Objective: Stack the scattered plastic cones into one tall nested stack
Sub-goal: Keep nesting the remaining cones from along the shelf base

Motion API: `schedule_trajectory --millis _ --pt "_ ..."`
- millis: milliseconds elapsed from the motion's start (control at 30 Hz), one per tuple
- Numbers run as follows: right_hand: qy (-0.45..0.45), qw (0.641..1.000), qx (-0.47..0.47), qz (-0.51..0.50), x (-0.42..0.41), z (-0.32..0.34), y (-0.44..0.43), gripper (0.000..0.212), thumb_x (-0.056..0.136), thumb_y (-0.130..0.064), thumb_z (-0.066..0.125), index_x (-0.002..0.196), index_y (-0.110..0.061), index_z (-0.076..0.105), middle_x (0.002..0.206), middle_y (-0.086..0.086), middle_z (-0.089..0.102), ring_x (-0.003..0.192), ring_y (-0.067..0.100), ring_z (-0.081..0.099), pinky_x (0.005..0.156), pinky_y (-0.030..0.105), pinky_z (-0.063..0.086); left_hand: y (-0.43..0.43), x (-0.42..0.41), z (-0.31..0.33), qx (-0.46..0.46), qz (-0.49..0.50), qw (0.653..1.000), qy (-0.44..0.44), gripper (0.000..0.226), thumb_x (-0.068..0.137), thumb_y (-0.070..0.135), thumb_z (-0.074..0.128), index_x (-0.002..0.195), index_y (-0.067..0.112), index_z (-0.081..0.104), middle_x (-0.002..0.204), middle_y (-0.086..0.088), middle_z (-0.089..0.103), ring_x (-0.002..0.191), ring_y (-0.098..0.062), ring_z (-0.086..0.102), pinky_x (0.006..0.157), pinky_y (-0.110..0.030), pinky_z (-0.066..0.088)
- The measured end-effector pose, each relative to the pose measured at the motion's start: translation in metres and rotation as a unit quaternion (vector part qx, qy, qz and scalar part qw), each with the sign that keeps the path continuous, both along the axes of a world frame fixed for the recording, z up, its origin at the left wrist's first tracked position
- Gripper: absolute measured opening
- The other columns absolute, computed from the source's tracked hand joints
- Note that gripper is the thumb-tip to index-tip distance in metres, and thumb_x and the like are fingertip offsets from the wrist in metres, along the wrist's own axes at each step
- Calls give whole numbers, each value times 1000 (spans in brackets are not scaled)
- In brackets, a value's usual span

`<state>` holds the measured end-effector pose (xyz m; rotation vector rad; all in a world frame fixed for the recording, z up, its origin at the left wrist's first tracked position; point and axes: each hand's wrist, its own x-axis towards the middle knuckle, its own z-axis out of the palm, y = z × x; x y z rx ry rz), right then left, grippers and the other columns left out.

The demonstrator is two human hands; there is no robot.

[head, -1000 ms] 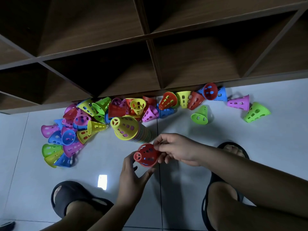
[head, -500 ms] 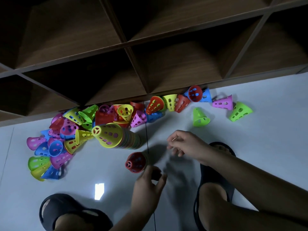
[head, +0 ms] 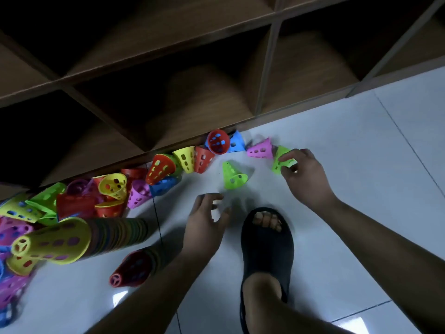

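A tall nested stack topped by a yellow cone (head: 51, 244) stands on the white floor at the left. A short stack with a red cone on top (head: 133, 267) stands just in front of it. My right hand (head: 304, 175) is closed on a green cone (head: 279, 159) at the far right of the scatter. My left hand (head: 207, 220) hovers open over the floor, just below another green cone (head: 232, 175). A pink cone (head: 261, 149), a red cone (head: 218, 141) and several more lie along the shelf's base.
A wooden cubby shelf (head: 216, 68) runs along the back, with cones piled against its base at the left (head: 79, 201). My foot in a black slipper (head: 267, 247) rests on the floor between my arms.
The left hand let go of the red-topped stack, which now stands on the floor, and moved right. The right hand reached right and closed on the far green cone. The view swung right.
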<state>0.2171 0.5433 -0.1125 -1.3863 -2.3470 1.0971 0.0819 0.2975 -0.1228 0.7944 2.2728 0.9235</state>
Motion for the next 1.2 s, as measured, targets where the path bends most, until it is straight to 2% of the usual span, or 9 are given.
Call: schedule_trajectory --millis 133,300,367,467,600,800,900,1033,1200 --pt "11 999 35 20 13 -12 18 26 89 -1 69 107 -20 74 129 0 56 85 13 67 81 2 42 28 -5 -11 -21 -60 997 38 42 96 38 74 136 40 61 157 11 37 126 -8 51 93 -20 50" --pt "-27 998 -20 55 6 -19 29 26 95 -8 67 117 -22 73 142 -4 52 99 16 67 91 21 47 43 -11 -22 -76 -101 991 51 56 98 32 70 151 23 54 167 -2 32 148 -24 42 116 -38 46" --pt "-35 996 -57 54 2 -19 28 26 98 -10 63 119 -24 73 136 -4 57 98 14 64 85 19 45 41 -14 -26 -88 -81 992 46 65 99 34 70 156 17 46 167 -1 34 147 -23 43 118 -35 43" --pt "-37 996 -68 38 -1 -18 21 23 100 -14 61 116 -25 73 122 -4 65 89 12 63 75 21 43 31 -16 -26 -80 -50 994 48 66 98 33 72 156 14 47 160 4 43 138 -17 52 110 -24 43" --pt "-15 997 -72 23 -2 -7 -2 9 97 -19 68 92 -27 71 90 -12 70 69 -2 62 57 10 39 10 -15 -6 -46 -16 997 52 49 94 28 77 140 19 62 136 6 61 116 -12 64 93 -27 55" --pt "70 982 -167 55 -24 13 -47 15 96 -15 68 95 -28 61 85 -7 72 66 9 64 70 28 52 -45 -16 58 -23 64 996 52 9 95 25 78 103 26 76 97 13 75 81 6 69 68 -11 54" --pt "109 955 -263 81 -43 31 -72 11 99 -10 66 101 -20 63 83 10 68 54 17 54 55 28 46 -80 -20 92 -8 133 991 25 16 89 19 83 91 27 69 80 14 74 72 0 70 60 -17 54" --pt "119 916 -342 172 -69 58 -110 7 104 -9 61 108 -12 66 60 -6 60 51 10 51 48 19 40 -128 -22 131 32 185 982 32 29 91 5 79 96 25 57 85 9 72 71 -7 74 57 -19 52" --pt "88 858 -445 241 -105 72 -154 12 105 -13 60 112 -9 68 80 10 65 64 15 59 55 25 42 -186 -21 159 28 218 975 25 25 96 6 70 92 25 54 72 0 76 68 -16 75 61 -35 55"
